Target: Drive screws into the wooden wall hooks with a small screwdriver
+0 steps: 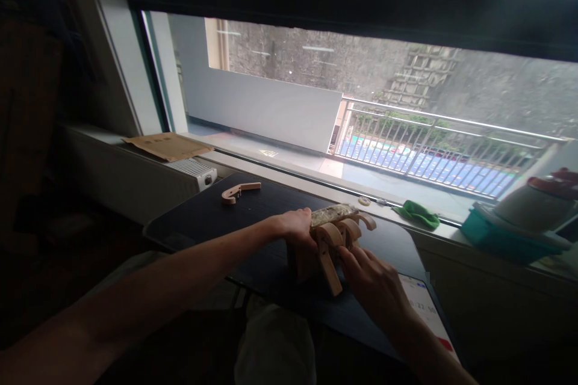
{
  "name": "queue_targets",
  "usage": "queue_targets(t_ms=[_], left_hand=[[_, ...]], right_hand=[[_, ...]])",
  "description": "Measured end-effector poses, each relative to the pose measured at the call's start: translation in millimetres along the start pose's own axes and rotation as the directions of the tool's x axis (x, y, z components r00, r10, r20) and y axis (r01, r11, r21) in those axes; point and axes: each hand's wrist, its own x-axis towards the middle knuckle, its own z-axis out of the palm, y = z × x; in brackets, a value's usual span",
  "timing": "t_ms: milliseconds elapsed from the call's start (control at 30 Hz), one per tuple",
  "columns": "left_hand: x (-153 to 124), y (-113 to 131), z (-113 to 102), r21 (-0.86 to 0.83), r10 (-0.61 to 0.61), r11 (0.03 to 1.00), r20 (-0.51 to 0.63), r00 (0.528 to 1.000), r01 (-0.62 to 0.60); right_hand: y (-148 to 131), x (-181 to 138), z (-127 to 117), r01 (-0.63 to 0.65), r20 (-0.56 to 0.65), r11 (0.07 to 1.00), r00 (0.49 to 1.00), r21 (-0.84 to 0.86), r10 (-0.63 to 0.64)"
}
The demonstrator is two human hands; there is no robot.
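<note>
A wooden block (335, 214) with a mottled pale top stands on the dark table. Several curved wooden hook-shaped pieces (330, 233) stick out along its near right side, one with a straight leg slanting down. My left hand (295, 227) is closed around the block's left end. Against the lower part of the hooks, my right hand (361, 267) has its fingers bent and pinched onto one of the hook-shaped pieces; its fingertips are partly hidden. Apart from these, a loose curved wooden piece (241, 191) with small dark pins lies farther back on the table.
The small dark table (198, 216) meets the window sill. A phone (427, 313) showing a timer lies at its right edge. On the sill are a green cloth-like item (418, 215) and a teal container (501, 234). A brown envelope (167, 145) lies over a white radiator (194, 171).
</note>
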Motion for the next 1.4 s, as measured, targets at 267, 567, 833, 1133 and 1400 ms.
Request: queue_targets(t_ms=[267,567,833,1133,1400], left_hand=[[1,-1,2,-0.044,0.001,0.999,-0.031,1.000,-0.002],[-1,0,2,-0.079,-0.013,0.997,-0.070,0.997,0.008],[1,-3,5,-0.104,0.070,0.991,-0.103,0.992,-0.081],[-2,8,6,-0.036,-0.023,0.999,-0.096,0.995,0.020],[5,1,2,-0.048,0.005,0.999,-0.097,0.995,-0.010]], right_hand=[[-6,2,20,-0.580,0.294,0.439,0.774,0.687,0.561],[-3,2,-5,-0.523,0.260,0.791,0.850,0.318,0.458],[0,-3,-3,-0.047,-0.012,0.994,0.999,-0.095,0.046],[-6,-5,7,-0.575,0.237,0.678,0.814,0.459,0.530],[-5,6,3,-0.553,0.232,0.701,0.830,0.451,0.507]])
